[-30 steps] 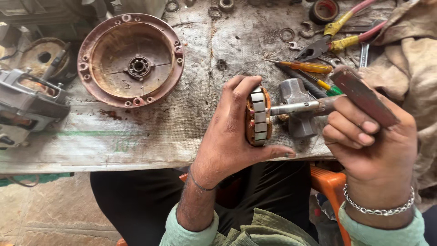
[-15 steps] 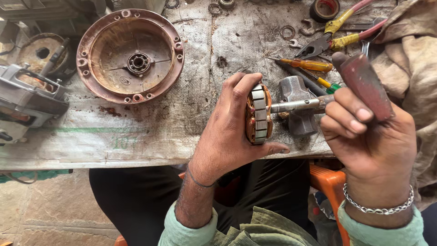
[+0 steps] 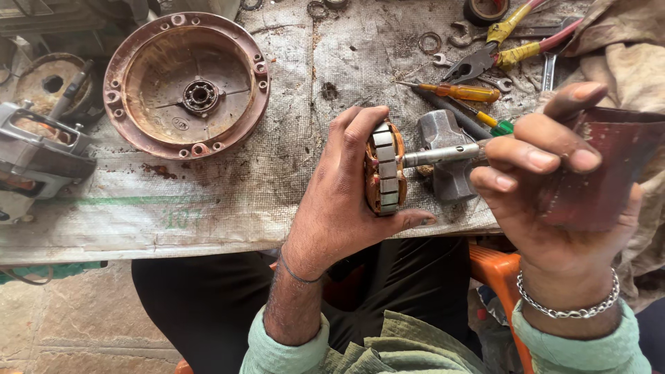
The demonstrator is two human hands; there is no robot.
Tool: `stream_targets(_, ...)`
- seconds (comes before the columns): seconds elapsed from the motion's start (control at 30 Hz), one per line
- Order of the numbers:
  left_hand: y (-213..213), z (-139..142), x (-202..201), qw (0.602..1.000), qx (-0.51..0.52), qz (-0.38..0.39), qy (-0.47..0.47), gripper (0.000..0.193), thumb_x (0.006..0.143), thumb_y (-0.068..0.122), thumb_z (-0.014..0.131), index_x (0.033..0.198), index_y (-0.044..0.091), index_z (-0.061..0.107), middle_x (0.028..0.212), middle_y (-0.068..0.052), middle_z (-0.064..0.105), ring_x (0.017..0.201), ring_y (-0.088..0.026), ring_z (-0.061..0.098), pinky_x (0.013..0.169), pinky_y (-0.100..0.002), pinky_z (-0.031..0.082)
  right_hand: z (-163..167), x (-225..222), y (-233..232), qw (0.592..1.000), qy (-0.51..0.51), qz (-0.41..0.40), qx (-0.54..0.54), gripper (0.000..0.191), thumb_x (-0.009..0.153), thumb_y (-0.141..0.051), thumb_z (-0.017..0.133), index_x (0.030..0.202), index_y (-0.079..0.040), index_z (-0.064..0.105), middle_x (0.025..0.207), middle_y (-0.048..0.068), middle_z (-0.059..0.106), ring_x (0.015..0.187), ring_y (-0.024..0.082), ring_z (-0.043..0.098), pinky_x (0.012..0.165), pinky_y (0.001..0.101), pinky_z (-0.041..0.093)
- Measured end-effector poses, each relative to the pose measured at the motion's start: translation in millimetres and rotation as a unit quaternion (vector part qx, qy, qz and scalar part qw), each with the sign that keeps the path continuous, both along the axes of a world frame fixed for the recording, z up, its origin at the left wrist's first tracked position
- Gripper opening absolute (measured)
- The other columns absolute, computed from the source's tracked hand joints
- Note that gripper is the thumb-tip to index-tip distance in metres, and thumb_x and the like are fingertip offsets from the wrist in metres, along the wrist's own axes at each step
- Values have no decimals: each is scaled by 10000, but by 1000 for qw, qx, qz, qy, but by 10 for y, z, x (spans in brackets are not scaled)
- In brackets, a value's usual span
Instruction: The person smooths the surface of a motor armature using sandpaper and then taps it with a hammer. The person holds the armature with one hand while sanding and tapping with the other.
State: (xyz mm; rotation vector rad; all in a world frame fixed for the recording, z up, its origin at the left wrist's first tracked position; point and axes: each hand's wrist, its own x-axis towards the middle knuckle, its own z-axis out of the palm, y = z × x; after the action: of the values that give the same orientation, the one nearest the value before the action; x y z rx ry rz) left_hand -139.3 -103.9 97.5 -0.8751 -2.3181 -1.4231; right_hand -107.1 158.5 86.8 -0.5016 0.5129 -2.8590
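At frame centre, the left hand [image 3: 339,208] clamps the rotor [image 3: 385,168], shaft [image 3: 443,154] pointing right toward the right hand [image 3: 554,201], which grips a red handle [image 3: 603,166] above the surface [image 3: 228,201].

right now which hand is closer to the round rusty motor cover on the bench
Left. The left hand grips the rotor just right of the round cover; the right hand, holding a dark red handle, is farther right.
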Motion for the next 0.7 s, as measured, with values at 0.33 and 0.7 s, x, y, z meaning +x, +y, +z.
stream_targets(0.33, 3, 0, 4, 1000, 1, 4, 12, 1190, 657, 400, 1021, 1559, 133, 293, 1514, -185, 390, 1376, -358, 571, 1085, -454, 535, -36, -12, -61, 999, 12, -15, 44, 516, 864, -181, 850, 1304, -217, 584, 969, -87, 628, 941, 85, 539, 872, 241, 412)
stream_targets(0.7, -8, -24, 1, 1000, 6, -4, -6, 1179, 678, 426, 1002, 1569, 148, 282, 1520, -198, 374, 1369, -355, 581, 1053, -441, 560, 111, -28, -140, 998, -47, -21, -25, 242, 1116, -226, 632, 1350, -204, 576, 1130, 100, 521, 885, 174, 594, 829, 279, 484)
